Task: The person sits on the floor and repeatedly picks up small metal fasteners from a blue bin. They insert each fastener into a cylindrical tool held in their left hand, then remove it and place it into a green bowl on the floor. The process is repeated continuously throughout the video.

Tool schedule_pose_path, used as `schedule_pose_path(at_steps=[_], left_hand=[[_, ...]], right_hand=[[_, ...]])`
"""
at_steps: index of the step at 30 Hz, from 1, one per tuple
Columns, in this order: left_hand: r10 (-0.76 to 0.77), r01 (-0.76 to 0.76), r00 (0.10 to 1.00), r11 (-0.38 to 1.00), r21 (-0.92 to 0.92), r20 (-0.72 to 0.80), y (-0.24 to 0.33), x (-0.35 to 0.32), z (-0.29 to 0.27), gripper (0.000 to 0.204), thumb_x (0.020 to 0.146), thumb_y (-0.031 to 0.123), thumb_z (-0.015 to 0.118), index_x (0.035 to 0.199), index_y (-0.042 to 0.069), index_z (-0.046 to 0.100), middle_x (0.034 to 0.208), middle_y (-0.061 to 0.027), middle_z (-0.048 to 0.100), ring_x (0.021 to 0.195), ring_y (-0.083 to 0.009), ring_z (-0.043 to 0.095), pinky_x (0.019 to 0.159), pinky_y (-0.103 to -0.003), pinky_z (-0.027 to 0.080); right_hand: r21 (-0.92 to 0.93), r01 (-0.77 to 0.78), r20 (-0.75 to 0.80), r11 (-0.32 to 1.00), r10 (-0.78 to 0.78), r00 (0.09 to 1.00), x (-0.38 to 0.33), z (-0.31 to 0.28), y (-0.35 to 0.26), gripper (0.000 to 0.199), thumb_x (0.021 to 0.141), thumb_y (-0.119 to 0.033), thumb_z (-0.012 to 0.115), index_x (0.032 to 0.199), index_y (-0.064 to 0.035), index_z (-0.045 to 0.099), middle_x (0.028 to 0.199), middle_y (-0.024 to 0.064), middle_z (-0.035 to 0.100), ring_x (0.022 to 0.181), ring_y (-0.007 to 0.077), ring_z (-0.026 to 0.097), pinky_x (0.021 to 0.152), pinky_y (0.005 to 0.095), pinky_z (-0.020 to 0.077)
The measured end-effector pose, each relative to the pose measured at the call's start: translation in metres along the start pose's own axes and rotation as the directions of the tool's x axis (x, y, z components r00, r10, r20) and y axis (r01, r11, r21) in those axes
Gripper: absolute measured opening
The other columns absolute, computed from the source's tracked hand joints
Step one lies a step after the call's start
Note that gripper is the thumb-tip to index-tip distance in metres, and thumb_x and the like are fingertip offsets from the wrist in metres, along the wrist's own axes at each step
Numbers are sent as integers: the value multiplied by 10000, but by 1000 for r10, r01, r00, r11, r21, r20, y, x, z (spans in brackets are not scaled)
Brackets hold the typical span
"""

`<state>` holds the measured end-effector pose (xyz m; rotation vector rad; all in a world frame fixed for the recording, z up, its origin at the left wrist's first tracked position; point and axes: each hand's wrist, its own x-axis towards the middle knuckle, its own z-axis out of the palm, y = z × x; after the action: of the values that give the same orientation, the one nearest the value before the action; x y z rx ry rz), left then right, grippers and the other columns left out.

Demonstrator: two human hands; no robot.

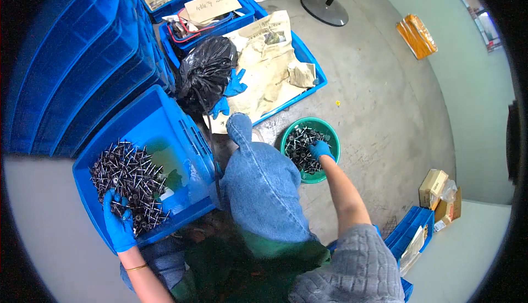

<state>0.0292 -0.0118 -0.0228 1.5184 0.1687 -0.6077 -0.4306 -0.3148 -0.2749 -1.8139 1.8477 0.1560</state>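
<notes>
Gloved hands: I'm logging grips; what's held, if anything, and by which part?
Cannot tell: left hand meets dark parts in the blue bin, right hand meets others in the green basin.

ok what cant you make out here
All in the head view:
Black bag: contents hidden by its plastic.
Right hand: whether it grips anything is covered by the hand itself.
Black stand: top cut off by the upper edge.
Dark parts: exact shapes too small.
</notes>
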Motion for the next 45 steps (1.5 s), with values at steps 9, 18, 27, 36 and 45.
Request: schedule_pose_path(at_steps=[9, 18, 27, 36, 45], left_hand=[[-56, 54, 998, 989, -140, -16, -2, 11, -19, 116, 799, 154, 477, 852, 100, 565, 689, 5, 524, 567, -77, 479, 387, -169, 347], [-15, 124, 984, 768, -628, 176, 51, 17, -38, 177, 801, 151, 494, 930, 45, 554, 727, -46, 569, 661, -158, 546, 390, -163, 342], [113, -123, 992, 705, -699, -61, 67, 12, -76, 199, 756, 116, 528, 948, 68, 543, 717, -17, 540, 638, -109, 518, 441, -190, 345], [87, -118, 993, 548, -828, -83, 77, 10, -95, 183, 795, 117, 474, 958, 48, 524, 725, -41, 535, 643, -138, 517, 413, -193, 372], [-85, 52, 996, 694, -718, -11, 46, 23, -79, 203, 761, 191, 555, 945, 104, 553, 738, -5, 540, 653, -116, 515, 482, -203, 373]], right_hand=[[195, -49, -88, 979, 67, 994, 30, 26, 3, 316, 677, -208, 576, 939, -31, 577, 901, 182, 577, 838, 311, 557, 741, 365, 438], [424, 465, -198, 777, -421, 885, 42, -155, -131, 279, 787, -151, 535, 1023, -3, 520, 1016, 106, 546, 916, 168, 510, 818, 275, 387], [247, 968, 228, 39, -973, -19, -141, -34, -490, 302, 791, -293, 478, 966, -54, 540, 962, 169, 544, 899, 298, 521, 782, 371, 411], [-404, 913, 321, -64, -944, 76, -185, 153, -582, 180, 733, -210, 507, 834, -80, 579, 751, 132, 572, 714, 311, 555, 670, 406, 452], [508, 810, 270, 292, -947, 171, -229, 60, -558, 214, 819, -206, 460, 857, -19, 558, 748, 160, 589, 687, 266, 586, 588, 326, 458]])
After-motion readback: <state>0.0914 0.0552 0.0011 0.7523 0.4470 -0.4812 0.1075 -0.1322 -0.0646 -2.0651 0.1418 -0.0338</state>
